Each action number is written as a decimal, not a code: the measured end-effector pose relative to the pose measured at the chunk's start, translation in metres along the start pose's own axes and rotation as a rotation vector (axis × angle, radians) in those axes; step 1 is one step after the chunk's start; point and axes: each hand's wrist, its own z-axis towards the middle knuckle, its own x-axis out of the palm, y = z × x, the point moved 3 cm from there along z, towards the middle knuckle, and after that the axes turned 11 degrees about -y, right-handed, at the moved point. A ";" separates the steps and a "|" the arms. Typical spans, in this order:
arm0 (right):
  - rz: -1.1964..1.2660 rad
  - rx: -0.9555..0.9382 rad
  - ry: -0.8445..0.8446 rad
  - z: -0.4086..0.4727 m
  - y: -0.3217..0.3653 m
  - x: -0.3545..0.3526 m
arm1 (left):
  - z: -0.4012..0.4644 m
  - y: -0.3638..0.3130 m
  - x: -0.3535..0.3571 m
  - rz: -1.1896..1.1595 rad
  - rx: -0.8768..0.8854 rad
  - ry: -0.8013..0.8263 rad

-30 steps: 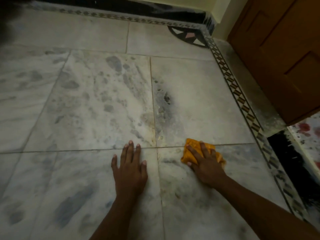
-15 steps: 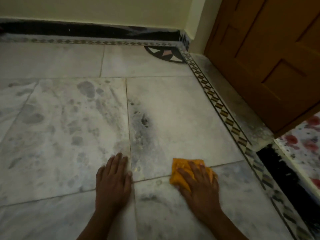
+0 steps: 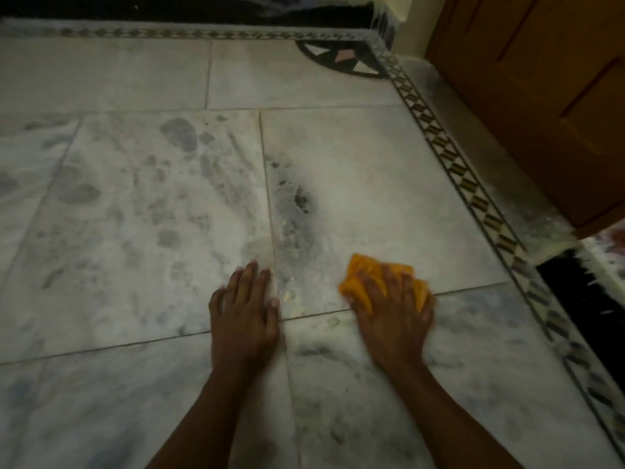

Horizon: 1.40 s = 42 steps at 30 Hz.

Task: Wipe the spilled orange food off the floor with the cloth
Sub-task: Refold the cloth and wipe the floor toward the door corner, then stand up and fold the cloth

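This looks like a room in a home, seen from floor level. The floor (image 3: 338, 79) is laid in large white marble slabs with grey veining and thin joints. A patterned inlay border (image 3: 449, 164) of dark and brown diamond shapes runs along its far and right edges, with a decorative quarter-circle motif (image 3: 341, 59) set in the far right corner. A black skirting (image 3: 169, 10) lines the base of the pale wall, and a panelled wooden door (image 3: 541, 96) stands at the right.
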 end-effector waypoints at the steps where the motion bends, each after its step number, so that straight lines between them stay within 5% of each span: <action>1: 0.005 0.108 -0.019 0.013 0.017 0.009 | -0.002 0.003 0.002 0.009 0.009 -0.015; 4: 0.131 0.006 0.007 0.019 0.060 0.020 | -0.004 0.006 0.008 0.030 0.033 0.007; 7: 0.295 -0.128 0.179 -0.015 0.071 0.005 | 0.002 0.012 -0.004 -0.041 -0.027 0.198; 10: 0.739 0.291 0.416 -0.014 0.070 -0.047 | 0.034 0.008 -0.042 -0.463 -0.310 0.567; 12: 0.960 0.507 0.527 -0.005 0.074 -0.098 | 0.039 -0.008 -0.101 -0.613 -0.443 0.617; 19: 1.298 0.907 0.610 0.073 0.136 -0.344 | 0.051 -0.123 -0.340 -0.796 -0.417 0.526; 30: 1.397 0.752 0.677 0.219 0.224 -0.761 | 0.140 -0.283 -0.763 -0.761 -0.374 0.393; 35: 1.350 0.605 0.732 0.219 0.256 -0.864 | 0.129 -0.306 -0.862 -0.777 -0.387 0.288; 42: 1.318 0.492 0.692 0.210 0.300 -0.921 | 0.117 -0.298 -0.928 -0.843 -0.486 0.055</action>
